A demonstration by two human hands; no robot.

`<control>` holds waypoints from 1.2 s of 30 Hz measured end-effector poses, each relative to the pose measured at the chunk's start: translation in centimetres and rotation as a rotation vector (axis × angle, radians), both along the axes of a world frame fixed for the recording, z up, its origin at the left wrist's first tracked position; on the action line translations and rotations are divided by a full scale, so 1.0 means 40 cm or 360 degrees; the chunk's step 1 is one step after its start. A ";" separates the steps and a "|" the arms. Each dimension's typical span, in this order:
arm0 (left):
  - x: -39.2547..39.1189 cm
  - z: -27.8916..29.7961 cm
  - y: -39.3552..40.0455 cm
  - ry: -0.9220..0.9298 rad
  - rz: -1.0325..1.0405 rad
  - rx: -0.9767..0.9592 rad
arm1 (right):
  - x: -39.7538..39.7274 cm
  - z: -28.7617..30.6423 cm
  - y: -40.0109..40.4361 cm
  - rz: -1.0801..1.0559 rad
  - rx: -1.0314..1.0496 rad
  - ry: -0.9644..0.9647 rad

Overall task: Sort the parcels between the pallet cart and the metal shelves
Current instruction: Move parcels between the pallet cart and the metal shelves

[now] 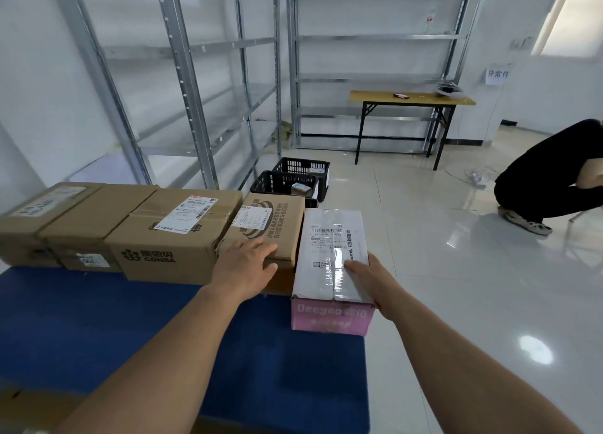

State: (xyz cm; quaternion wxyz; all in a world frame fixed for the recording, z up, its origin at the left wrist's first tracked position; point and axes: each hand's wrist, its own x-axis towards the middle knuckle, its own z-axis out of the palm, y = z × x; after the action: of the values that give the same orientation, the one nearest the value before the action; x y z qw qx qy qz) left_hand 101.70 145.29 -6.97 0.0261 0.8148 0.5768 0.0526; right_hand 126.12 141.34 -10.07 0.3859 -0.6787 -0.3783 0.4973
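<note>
My left hand (243, 264) lay flat on the near corner of a brown carton (270, 228), fingers straight and spread over its top edge, gripping nothing. My right hand (368, 277) held the white and pink box (329, 260) from its right side, the thumb pressed across the taped top; the other fingers were hidden behind the box, so I could not tell how far they curled. That box stood at the right edge of the blue pallet cart (130, 329), just beside the brown carton, its pink end facing me.

To the left along the far side of the cart ran a row of cartons: one marked CONBA (169, 238) touching the brown carton, then two more plain ones (81, 225) further left. Beyond the cart, two black crates (293, 179) sat on the floor, each with a small parcel inside. The metal shelves (202, 75) rose behind them along the far wall and the left, their tiers bare. A folding table (411, 99) stood in front of the far shelves. At the far right, a person in black (548, 179) crouched on the tiled floor.
</note>
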 end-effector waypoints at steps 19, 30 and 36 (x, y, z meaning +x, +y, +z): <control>0.002 -0.007 0.005 0.0029 0.0004 0.0009 | 0.018 0.006 0.006 0.0083 -0.0082 0.0212; -0.026 0.026 -0.115 -0.0148 0.0112 0.0176 | -0.039 0.087 -0.021 0.0252 0.0390 -0.1169; -0.084 -0.003 -0.282 -0.0508 0.0414 0.0262 | -0.193 0.087 -0.152 0.0430 0.0976 -0.1304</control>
State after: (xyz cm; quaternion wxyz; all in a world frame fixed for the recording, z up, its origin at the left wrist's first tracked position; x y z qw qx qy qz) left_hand 98.35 134.02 -7.08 0.0434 0.7143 0.6592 0.2309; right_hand 118.41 135.24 -6.60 0.3197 -0.6186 -0.7103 0.1029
